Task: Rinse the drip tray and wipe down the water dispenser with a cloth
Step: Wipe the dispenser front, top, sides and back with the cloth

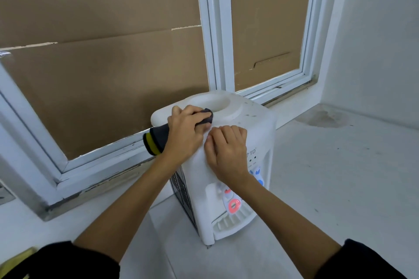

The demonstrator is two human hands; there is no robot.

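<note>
Both hands on upright water dispenser (229,165): left hand (183,136) fingers clamp dark cloth (158,138), right hand (226,152) fingers curled loosely.

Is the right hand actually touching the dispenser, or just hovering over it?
Touching. The head view shows the right hand lying flat on the water dispenser, on its upper front edge, fingers resting on the white casing with no gap visible beneath them.
</note>
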